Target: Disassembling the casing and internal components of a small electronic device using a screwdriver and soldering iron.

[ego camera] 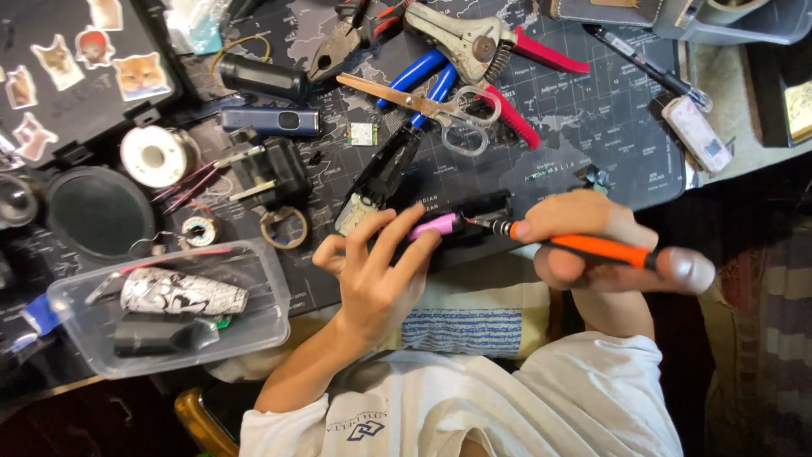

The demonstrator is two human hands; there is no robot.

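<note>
Black, with a pale map printed over it, the desk mat (592, 127) covers most of the surface and carries a crowd of tools; a dark case with cat stickers (76, 68) sits at its far left corner, and the room beyond the desk edge is too dark to read. A clear plastic tub (262, 279) near the left elbow holds a patterned tube and a dark one. Further back lie red-handled wire strippers (474, 46), scissors (423, 103), blue-handled pliers (414, 72), a solder spool (156, 156) and a black pen (634, 59). At the mat's near edge the left hand (372, 271) has its fingers spread and pressing a pink battery (436, 225) into a black holder (478, 222), closed around nothing. The right hand (592, 245) is wrapped tight around an orange-handled soldering iron (605, 250), its tip at the battery's end. Judging by this, a joint at that terminal is being worked, which calls for a steady tip and a firm hold on the battery.
</note>
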